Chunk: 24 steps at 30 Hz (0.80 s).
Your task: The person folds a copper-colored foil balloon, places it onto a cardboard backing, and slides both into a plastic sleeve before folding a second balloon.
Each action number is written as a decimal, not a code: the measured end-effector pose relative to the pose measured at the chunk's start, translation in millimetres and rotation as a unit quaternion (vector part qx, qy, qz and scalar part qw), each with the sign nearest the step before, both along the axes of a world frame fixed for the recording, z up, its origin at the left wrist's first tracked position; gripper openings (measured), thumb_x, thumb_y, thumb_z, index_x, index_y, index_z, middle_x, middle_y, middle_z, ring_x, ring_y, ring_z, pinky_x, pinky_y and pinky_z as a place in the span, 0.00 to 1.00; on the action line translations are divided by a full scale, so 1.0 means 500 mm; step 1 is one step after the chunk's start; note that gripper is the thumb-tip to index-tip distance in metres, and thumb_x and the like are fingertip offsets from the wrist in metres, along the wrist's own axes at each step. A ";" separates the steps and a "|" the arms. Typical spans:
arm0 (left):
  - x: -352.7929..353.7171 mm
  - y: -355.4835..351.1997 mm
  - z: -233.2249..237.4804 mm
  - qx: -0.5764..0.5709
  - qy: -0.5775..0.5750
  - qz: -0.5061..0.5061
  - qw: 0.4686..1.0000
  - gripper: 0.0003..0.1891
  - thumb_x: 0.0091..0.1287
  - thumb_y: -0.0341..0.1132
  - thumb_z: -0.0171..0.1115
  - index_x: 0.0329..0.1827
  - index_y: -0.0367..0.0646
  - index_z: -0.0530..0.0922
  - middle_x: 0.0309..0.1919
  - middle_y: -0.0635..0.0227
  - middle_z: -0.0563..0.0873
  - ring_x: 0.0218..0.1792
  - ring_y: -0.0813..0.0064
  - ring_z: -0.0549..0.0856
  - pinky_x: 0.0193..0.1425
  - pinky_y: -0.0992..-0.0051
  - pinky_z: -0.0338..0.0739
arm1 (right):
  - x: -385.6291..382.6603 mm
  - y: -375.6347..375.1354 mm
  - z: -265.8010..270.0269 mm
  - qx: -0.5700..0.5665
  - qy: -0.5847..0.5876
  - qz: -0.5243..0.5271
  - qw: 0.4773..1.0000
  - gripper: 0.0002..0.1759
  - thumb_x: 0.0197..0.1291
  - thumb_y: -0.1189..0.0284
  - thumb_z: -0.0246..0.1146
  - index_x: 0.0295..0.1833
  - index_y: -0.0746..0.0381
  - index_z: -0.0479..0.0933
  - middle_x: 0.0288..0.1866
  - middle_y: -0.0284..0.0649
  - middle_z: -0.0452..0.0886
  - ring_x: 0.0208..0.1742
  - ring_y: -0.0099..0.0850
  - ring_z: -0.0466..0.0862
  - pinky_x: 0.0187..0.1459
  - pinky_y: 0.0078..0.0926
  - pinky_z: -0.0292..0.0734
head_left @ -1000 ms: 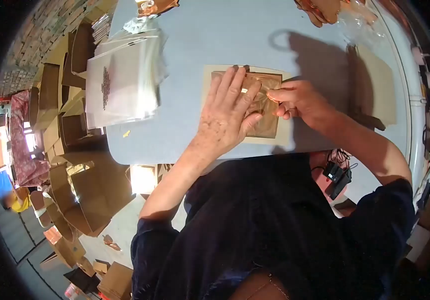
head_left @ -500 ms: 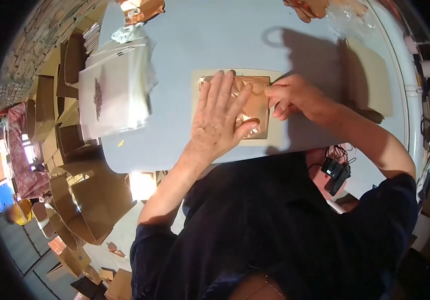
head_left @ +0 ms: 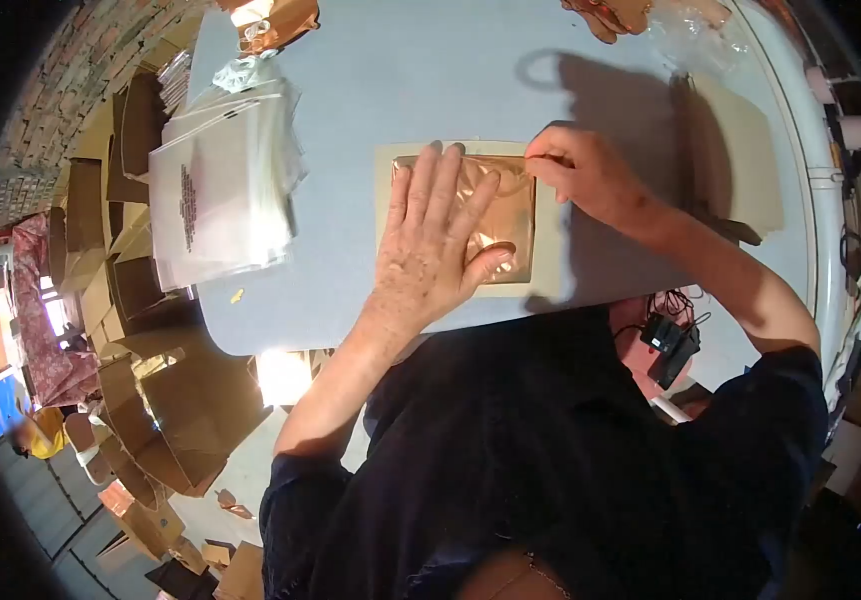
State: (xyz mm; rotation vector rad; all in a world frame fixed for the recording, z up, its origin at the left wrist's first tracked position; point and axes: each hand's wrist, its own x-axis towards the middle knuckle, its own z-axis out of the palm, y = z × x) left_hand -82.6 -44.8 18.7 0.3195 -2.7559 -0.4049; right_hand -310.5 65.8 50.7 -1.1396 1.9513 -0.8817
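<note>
A shiny copper-coloured square (head_left: 511, 215) with a wrinkled, glossy surface lies on a slightly larger beige card (head_left: 547, 262), near the front of the table. My left hand (head_left: 429, 225) rests flat across the left part of the square, fingers stretched out and slightly spread, covering much of it. At the square's upper right corner is my right hand (head_left: 586, 170), with thumb and forefinger pinched together. Whatever thin edge lies between those fingertips is too small to make out.
On the left of the table (head_left: 391, 80) lies a stack of clear plastic bags (head_left: 226, 190). Beige sheets (head_left: 751, 160) lie at the right, crumpled clear plastic (head_left: 696, 40) at the back right. Open cardboard boxes (head_left: 201, 410) stand left of the table; a black adapter (head_left: 671, 345) with cables sits near its front edge.
My right hand has moved up along the square's right edge to its upper right corner, fingers still pinched. The left hand keeps its place on the square. The view has shifted slightly.
</note>
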 end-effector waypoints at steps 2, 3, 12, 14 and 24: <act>0.001 -0.002 0.001 -0.004 -0.014 -0.002 1.000 0.41 0.71 0.65 0.58 0.83 0.55 0.66 0.83 0.48 0.60 0.83 0.41 0.57 0.85 0.41 0.50 | -0.004 -0.006 0.008 0.026 0.001 0.017 1.000 0.15 0.70 0.65 0.67 0.48 0.69 0.83 0.31 0.36 0.84 0.26 0.21 0.80 0.28 0.24 0.75; 0.002 -0.003 0.001 -0.006 -0.021 -0.003 1.000 0.41 0.73 0.66 0.55 0.85 0.56 0.64 0.84 0.48 0.59 0.84 0.40 0.55 0.85 0.41 0.48 | -0.008 -0.010 0.015 0.045 -0.006 0.028 0.999 0.16 0.69 0.64 0.67 0.48 0.69 0.83 0.32 0.36 0.84 0.25 0.21 0.80 0.27 0.24 0.74; 0.001 0.001 -0.007 -0.006 0.008 0.007 1.000 0.41 0.67 0.65 0.64 0.78 0.51 0.73 0.81 0.49 0.63 0.82 0.38 0.55 0.85 0.40 0.51 | -0.044 -0.052 0.029 0.113 -0.011 0.123 0.986 0.18 0.69 0.61 0.66 0.44 0.68 0.84 0.24 0.33 0.79 0.21 0.20 0.77 0.23 0.24 0.68; 0.000 0.002 -0.004 -0.006 0.005 0.008 1.000 0.41 0.67 0.65 0.65 0.78 0.51 0.73 0.81 0.49 0.63 0.82 0.38 0.55 0.84 0.39 0.51 | -0.045 -0.053 0.020 0.098 0.001 0.138 0.986 0.18 0.70 0.61 0.65 0.42 0.68 0.85 0.22 0.32 0.78 0.21 0.20 0.76 0.23 0.24 0.68; 0.005 -0.006 -0.008 -0.029 -0.038 0.004 0.999 0.41 0.73 0.67 0.55 0.85 0.59 0.63 0.85 0.50 0.57 0.84 0.38 0.54 0.85 0.41 0.50 | -0.034 -0.065 0.046 0.193 -0.138 0.082 0.968 0.18 0.71 0.61 0.62 0.38 0.67 0.83 0.26 0.35 0.80 0.21 0.21 0.77 0.23 0.25 0.69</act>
